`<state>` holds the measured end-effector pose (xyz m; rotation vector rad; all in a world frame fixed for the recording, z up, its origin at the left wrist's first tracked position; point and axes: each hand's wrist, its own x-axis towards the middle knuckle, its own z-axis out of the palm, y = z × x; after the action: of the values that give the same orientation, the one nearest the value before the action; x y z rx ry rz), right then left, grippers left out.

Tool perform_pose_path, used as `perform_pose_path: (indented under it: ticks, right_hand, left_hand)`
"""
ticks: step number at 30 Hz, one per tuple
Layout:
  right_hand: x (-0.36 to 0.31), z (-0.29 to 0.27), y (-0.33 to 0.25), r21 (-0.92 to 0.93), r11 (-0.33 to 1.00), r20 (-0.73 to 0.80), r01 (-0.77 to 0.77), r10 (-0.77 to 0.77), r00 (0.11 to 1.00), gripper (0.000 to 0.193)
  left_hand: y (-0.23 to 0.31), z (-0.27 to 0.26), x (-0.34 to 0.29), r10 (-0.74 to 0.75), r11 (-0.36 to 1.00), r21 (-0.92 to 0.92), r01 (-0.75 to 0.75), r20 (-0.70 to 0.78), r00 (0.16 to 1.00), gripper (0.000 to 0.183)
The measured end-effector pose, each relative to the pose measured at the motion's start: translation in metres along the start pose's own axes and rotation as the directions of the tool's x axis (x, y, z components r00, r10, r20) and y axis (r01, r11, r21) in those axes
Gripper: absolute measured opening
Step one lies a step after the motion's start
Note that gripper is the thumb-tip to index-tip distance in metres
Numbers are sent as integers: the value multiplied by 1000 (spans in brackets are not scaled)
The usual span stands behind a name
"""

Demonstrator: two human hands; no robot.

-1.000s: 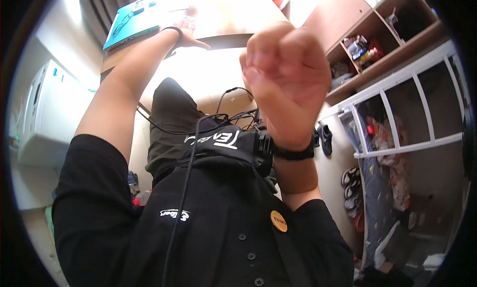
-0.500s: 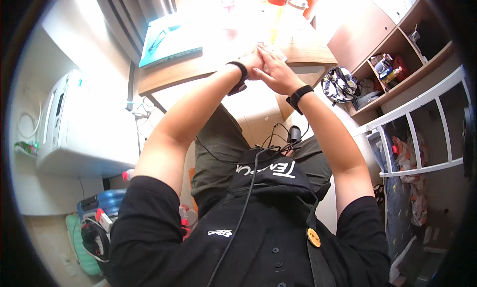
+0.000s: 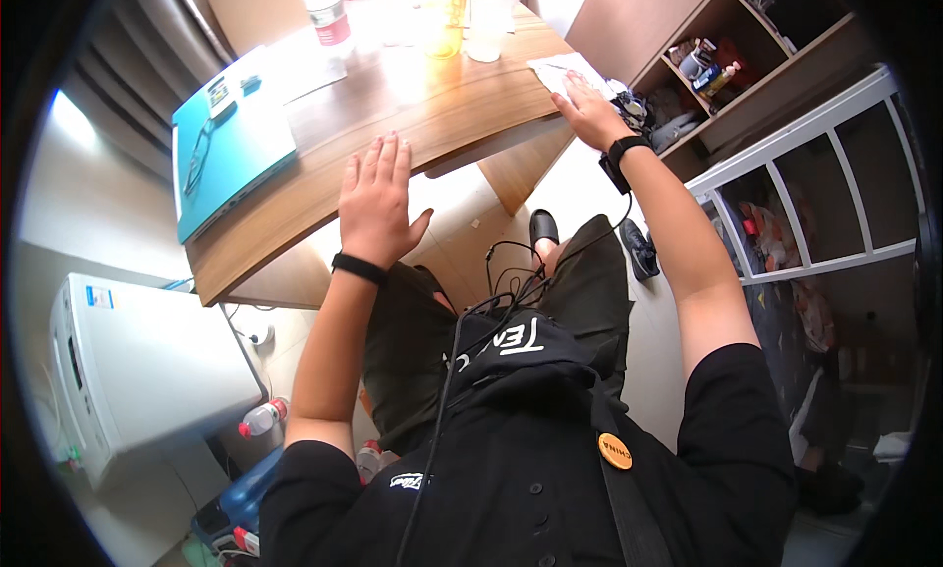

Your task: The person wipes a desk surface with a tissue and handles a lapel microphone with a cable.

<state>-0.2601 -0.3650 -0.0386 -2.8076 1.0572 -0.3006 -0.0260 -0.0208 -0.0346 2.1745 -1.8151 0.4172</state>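
Note:
My left hand [image 3: 378, 204] is open, palm down, with the fingers stretched out at the near edge of the wooden table [image 3: 393, 120]. Whether its fingertips touch the wood I cannot tell. Over at the table's right corner, my right hand [image 3: 594, 113] lies flat with fingers extended on a thin white cloth or tissue [image 3: 550, 68]. Part of that white sheet is hidden under the fingers. A flat teal case, perhaps a laptop [image 3: 231, 160], rests at the table's left end, with eyeglasses [image 3: 199, 158] on top.
Toward the back of the table stand a labelled jar [image 3: 327, 19], an orange cup [image 3: 444, 27] and a clear jar [image 3: 485, 22]. A white appliance [image 3: 147, 356] is at the left. Open shelves [image 3: 732, 61] and a white railing [image 3: 815, 214] stand at the right. Cables [image 3: 516, 287] hang over my lap.
My hands were together over the table and have parted. The left went toward the near edge, the right onto the white sheet at the right corner. The table now sits further left in view.

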Motion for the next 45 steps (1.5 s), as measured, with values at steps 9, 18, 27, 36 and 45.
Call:
perform_pose_path:
  ticks: [9, 18, 27, 36, 45]
  right_hand:
    - [8, 7, -1, -120, 992, -47, 32, -37, 998, 95]
    - [8, -1, -17, -57, 993, -196, 104, -113, 974, 88]
    - [20, -29, -13, 28, 999, -46, 42, -41, 998, 87]
    - [59, -96, 17, 387, 914, 72, 122, -162, 984, 70]
    - [-74, -310, 79, 639, 769, 125, 30, -143, 982, 20]
  left_hand:
    - [10, 16, 23, -67, 996, -68, 57, -163, 984, 68]
    - [34, 10, 48, -206, 977, 71, 203, 30, 978, 87]
    - [37, -20, 72, -297, 941, -43, 337, 375, 878, 96]
    - [46, -66, 76, -339, 787, -345, 512, 450, 826, 49]
    - [123, -105, 143, 488, -552, -106, 827, 764, 423, 73]
